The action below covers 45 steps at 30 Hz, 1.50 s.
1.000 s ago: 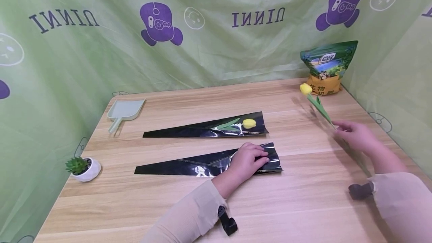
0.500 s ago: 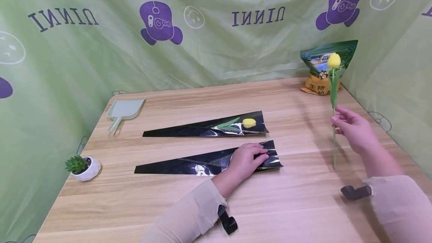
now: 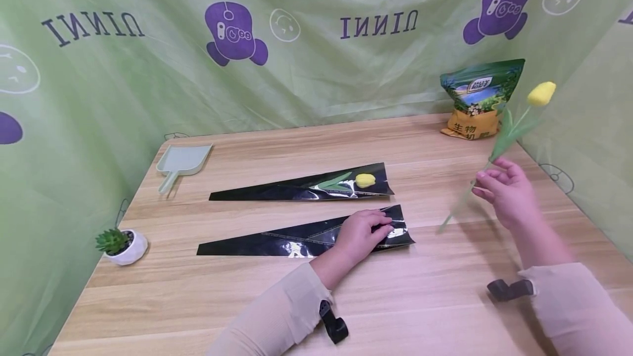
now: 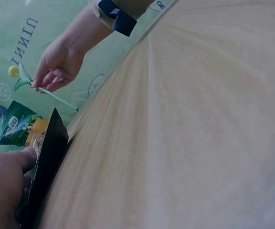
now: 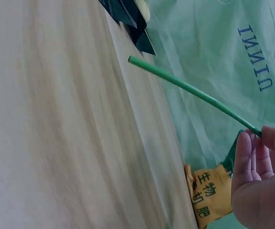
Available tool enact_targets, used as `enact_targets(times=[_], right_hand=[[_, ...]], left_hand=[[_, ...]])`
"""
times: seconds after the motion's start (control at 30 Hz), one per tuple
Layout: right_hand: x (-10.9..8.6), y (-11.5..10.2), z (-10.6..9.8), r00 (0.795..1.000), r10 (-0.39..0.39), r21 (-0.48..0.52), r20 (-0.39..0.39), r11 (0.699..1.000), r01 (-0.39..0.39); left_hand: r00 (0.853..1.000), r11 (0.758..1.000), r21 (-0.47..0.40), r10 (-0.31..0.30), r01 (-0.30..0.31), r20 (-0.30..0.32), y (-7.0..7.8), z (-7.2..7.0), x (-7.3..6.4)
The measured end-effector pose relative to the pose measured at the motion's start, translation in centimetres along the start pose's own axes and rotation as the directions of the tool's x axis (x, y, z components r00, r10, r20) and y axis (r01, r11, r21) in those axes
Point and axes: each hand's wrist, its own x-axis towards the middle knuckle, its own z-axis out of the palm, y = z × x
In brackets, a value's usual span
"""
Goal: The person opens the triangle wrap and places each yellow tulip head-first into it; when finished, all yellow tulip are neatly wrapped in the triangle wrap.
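An artificial yellow tulip is in my right hand, pinched by its green stem between thumb and fingers. It leans up to the right above the table, its bare stem end pointing down-left. My left hand lies over the wide end of the nearer black flower sleeve, thumb and curled fingers gripping it near the mouth, whose edge stands slightly raised in the left wrist view. Part of this sleeve is hidden under the hand. Behind it lies a second black sleeve with another yellow tulip inside.
A green and orange fertilizer bag stands at the back right corner. A pale dustpan lies at the back left, and a succulent in a white pot sits near the left edge. A green printed curtain surrounds the table.
My right hand has moved left and turned the tulip, so its bloom swings from pointing left to the upper right. My left hand stays put; the sleeve's mouth has risen slightly.
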Motion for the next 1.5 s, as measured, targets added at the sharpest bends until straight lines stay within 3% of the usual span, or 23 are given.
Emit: enact_targets(times=[0.17, 0.67, 0.9, 1.13, 1.5], right_hand=[[-0.3, 0.7, 0.8, 1.000, 0.003, 0.100, -0.026, 0.995, 0.000], [-1.5, 3.7, 3.7, 0.971, 0.095, 0.066, -0.220, 0.994, -0.083], [-2.6, 5.2, 5.4, 0.966, 0.155, 0.054, -0.205, 0.988, -0.147], [-3.6, 6.3, 7.1, 0.963, 0.202, -0.021, -0.181, 0.978, -0.209], [-4.4, 7.7, 8.7, 0.965, 0.227, -0.087, -0.135, 0.967, -0.240]], left_hand=[[1.000, 1.000, 0.002, -0.002, 0.002, -0.007, 0.1, 0.0, 0.0], [1.000, 1.000, -0.010, -0.022, 0.021, -0.021, -0.1, 0.1, 0.0], [1.000, 1.000, -0.016, -0.021, 0.020, -0.021, -0.1, 0.1, 0.1], [0.999, 0.999, -0.020, -0.026, 0.026, -0.018, 0.0, 0.0, 0.1], [0.999, 1.000, -0.011, -0.018, 0.017, -0.027, -0.1, 0.1, 0.1]])
